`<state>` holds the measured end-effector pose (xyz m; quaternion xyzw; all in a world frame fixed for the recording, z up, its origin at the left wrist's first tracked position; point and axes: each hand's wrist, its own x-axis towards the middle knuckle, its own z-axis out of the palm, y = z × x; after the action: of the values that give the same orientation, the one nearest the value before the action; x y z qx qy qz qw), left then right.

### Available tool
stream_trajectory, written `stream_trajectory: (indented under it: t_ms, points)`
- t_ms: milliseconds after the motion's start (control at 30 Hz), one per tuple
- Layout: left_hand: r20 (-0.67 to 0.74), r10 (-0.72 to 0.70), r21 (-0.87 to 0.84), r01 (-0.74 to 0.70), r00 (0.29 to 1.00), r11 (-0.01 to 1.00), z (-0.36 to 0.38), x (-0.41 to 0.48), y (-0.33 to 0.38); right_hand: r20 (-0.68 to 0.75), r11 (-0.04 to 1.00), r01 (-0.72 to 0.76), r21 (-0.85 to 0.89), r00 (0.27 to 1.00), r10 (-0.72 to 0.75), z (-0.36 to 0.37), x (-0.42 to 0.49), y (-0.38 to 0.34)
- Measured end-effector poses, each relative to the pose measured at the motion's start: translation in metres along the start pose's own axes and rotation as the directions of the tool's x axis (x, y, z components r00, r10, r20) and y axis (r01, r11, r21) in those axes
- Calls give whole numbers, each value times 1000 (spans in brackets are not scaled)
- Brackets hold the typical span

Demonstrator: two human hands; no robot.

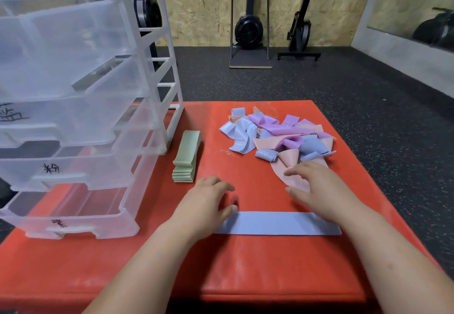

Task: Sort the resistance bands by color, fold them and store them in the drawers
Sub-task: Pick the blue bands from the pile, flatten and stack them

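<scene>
Blue band [277, 223] flat on red worktop [245, 264], nearest camera. Left hand [208, 199] and right hand [317, 190] released, over its ends. Green stack [187, 157] folded left of mixed pile [277, 136]; drawer unit [73, 107] apparently unfilled. Most sorting remains.

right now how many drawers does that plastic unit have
5, stacked in the clear drawer unit at the left of the red mat: top drawer, second, third, fourth, bottom. All are pulled partly out.
</scene>
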<state>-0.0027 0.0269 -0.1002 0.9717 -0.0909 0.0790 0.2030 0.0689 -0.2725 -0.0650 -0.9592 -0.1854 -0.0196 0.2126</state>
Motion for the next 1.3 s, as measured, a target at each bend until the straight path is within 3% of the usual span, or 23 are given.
stream_trajectory:
  t_ms: [200,567,667,733,867,933,1000,1067,1133,1300]
  points:
    - [-56,4,15,-3,998,1000,16,18,-1,-65,991,8,-134,998,-16,31,40,-27]
    - [-51,21,25,-19,998,999,22,32,-4,33,929,-83,-361,994,102,57,73,-29]
    - [-43,14,11,-13,999,1000,19,32,-3,-115,950,-67,-306,993,33,47,80,-28]
    - [-39,8,-1,-8,999,1000,17,31,-2,-295,987,-21,-159,955,-28,32,84,-29]
    - [-53,-14,-43,12,999,999,14,30,3,-645,985,138,104,763,-39,-8,67,-35]
    - [-75,-27,-87,21,997,996,12,31,8,-724,962,202,183,690,-7,-20,53,-42]
    - [-99,-32,-124,20,995,992,9,30,13,-664,939,183,289,746,59,-21,44,-44]
    - [-123,-40,-161,20,992,987,6,30,18,-495,927,94,364,862,107,-13,39,-39]
    - [-151,-66,-222,31,986,974,5,30,21,-354,916,60,397,931,93,-6,34,-36]
    - [-134,-152,-530,59,979,846,-4,32,42,-220,807,158,568,975,-36,-3,21,-42]
